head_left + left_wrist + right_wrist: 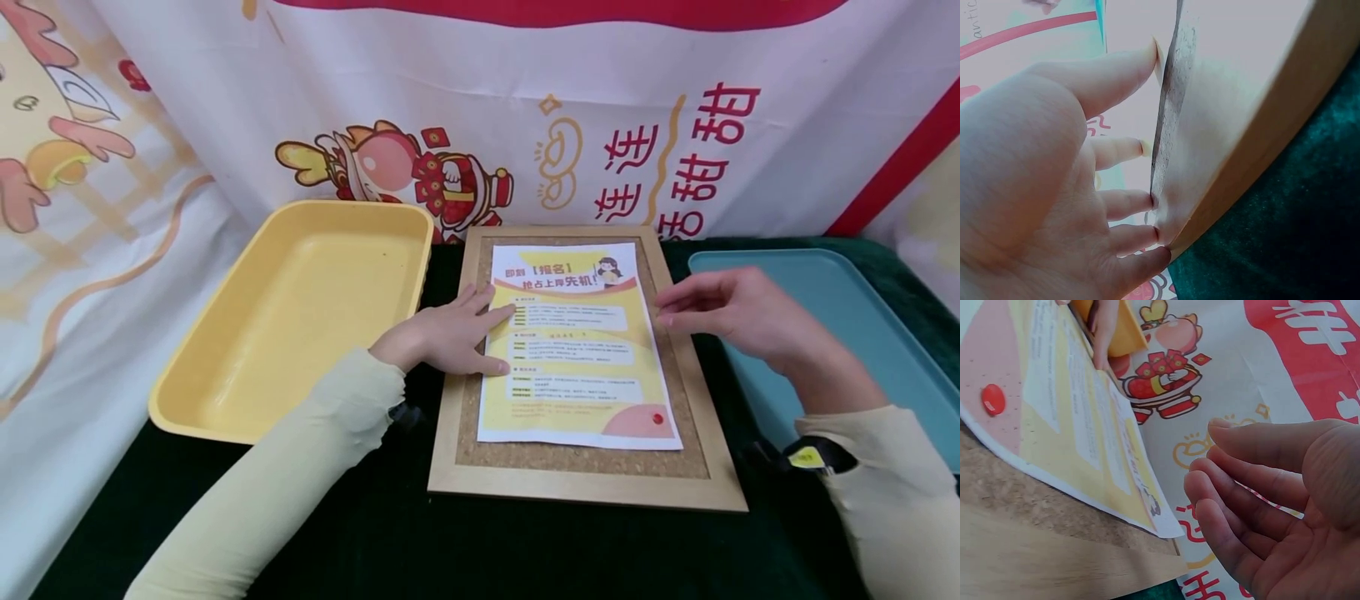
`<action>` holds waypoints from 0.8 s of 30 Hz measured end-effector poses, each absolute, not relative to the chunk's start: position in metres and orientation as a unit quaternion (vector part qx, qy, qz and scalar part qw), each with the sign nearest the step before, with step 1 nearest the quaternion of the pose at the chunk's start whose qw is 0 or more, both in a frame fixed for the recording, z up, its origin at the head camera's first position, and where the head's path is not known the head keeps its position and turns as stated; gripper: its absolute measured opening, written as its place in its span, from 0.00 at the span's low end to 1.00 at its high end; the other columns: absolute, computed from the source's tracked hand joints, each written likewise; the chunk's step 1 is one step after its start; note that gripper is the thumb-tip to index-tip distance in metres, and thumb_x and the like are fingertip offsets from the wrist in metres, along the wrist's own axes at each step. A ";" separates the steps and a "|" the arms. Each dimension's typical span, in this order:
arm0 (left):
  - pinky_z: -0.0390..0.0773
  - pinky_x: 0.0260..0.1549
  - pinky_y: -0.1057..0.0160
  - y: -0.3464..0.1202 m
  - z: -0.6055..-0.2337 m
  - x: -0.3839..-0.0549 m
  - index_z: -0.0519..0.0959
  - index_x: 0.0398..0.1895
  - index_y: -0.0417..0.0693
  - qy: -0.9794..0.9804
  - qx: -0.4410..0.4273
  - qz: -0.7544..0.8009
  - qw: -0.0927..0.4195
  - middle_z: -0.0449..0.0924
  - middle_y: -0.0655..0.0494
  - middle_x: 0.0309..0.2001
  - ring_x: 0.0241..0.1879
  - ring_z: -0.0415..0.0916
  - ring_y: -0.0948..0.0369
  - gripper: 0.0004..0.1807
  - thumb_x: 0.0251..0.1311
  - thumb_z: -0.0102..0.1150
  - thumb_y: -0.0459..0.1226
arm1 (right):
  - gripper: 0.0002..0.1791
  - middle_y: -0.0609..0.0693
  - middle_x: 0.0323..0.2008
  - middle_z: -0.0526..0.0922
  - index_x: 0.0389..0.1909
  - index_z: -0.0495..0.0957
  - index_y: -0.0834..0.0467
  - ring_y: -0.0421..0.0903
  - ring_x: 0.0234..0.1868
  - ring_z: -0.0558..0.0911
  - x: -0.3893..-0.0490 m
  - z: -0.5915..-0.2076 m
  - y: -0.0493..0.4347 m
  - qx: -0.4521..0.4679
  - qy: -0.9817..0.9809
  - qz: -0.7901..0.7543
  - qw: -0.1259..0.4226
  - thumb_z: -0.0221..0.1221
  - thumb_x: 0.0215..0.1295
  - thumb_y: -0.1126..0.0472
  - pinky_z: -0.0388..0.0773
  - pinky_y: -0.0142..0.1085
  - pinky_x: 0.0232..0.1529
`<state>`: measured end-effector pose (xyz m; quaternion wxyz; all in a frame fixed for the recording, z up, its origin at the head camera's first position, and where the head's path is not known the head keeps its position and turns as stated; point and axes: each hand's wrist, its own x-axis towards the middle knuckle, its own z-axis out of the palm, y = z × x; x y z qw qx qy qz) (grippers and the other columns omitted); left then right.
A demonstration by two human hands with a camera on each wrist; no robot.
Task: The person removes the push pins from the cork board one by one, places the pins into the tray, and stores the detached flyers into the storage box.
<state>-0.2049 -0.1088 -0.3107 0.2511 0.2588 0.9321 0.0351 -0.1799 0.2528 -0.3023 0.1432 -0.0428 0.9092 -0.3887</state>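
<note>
One red pin (657, 419) stands in the lower right corner of the printed sheet (573, 367); the other three corners show none, so pinning looks begun, with those seemingly left to do. The sheet lies on the framed corkboard (585, 481), beneath the fingertips of the left hand (459, 335), whose fingers are spread, and just left of the right hand (723, 312), whose fingers curve loosely with nothing visible between them. It is yellow with white text boxes and pink patches, lying nearly flat.
</note>
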 end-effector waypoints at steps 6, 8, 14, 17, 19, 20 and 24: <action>0.49 0.83 0.41 -0.108 -0.312 -0.205 0.47 0.89 0.60 0.933 0.257 0.037 0.249 0.30 0.46 0.89 0.88 0.26 0.43 0.51 0.72 0.58 0.63 | 0.24 0.54 0.57 0.86 0.64 0.84 0.53 0.51 0.54 0.79 -0.173 -0.304 0.252 -0.060 0.911 -0.374 0.162 0.70 0.70 0.48 0.81 0.34 0.49; 0.49 0.83 0.41 -0.108 -0.312 -0.205 0.47 0.89 0.60 0.933 0.257 0.036 0.249 0.30 0.46 0.89 0.88 0.26 0.43 0.51 0.72 0.58 0.63 | 0.23 0.53 0.56 0.87 0.63 0.85 0.52 0.51 0.53 0.79 -0.170 -0.306 0.252 -0.065 0.912 -0.369 0.168 0.70 0.70 0.49 0.81 0.35 0.48; 0.49 0.83 0.41 -0.109 -0.311 -0.205 0.46 0.89 0.60 0.933 0.259 0.033 0.249 0.30 0.46 0.89 0.88 0.26 0.43 0.51 0.72 0.58 0.63 | 0.22 0.52 0.54 0.88 0.60 0.87 0.52 0.50 0.53 0.80 -0.164 -0.313 0.256 -0.072 0.911 -0.358 0.190 0.71 0.69 0.48 0.80 0.36 0.47; 0.49 0.83 0.41 -0.109 -0.311 -0.205 0.46 0.89 0.60 0.932 0.259 0.033 0.249 0.30 0.46 0.89 0.88 0.26 0.43 0.51 0.72 0.58 0.63 | 0.21 0.52 0.54 0.88 0.59 0.87 0.51 0.50 0.52 0.80 -0.162 -0.316 0.257 -0.080 0.909 -0.357 0.198 0.72 0.68 0.48 0.81 0.35 0.46; 0.49 0.83 0.40 -0.109 -0.311 -0.205 0.46 0.89 0.60 0.932 0.259 0.033 0.250 0.30 0.46 0.89 0.88 0.26 0.43 0.51 0.72 0.58 0.63 | 0.19 0.52 0.54 0.88 0.58 0.88 0.51 0.50 0.51 0.80 -0.160 -0.317 0.257 -0.085 0.907 -0.359 0.203 0.71 0.69 0.50 0.81 0.34 0.45; 0.49 0.83 0.40 -0.109 -0.311 -0.204 0.46 0.89 0.60 0.932 0.258 0.033 0.251 0.29 0.46 0.89 0.88 0.26 0.43 0.51 0.72 0.58 0.63 | 0.19 0.52 0.54 0.88 0.57 0.88 0.51 0.50 0.51 0.80 -0.159 -0.318 0.257 -0.087 0.905 -0.361 0.206 0.71 0.69 0.50 0.82 0.33 0.45; 0.49 0.83 0.40 -0.109 -0.311 -0.204 0.46 0.89 0.60 0.933 0.257 0.031 0.252 0.29 0.47 0.89 0.88 0.26 0.43 0.51 0.72 0.57 0.63 | 0.17 0.53 0.55 0.88 0.56 0.89 0.53 0.49 0.49 0.80 -0.155 -0.322 0.255 -0.093 0.900 -0.365 0.219 0.70 0.70 0.54 0.82 0.32 0.42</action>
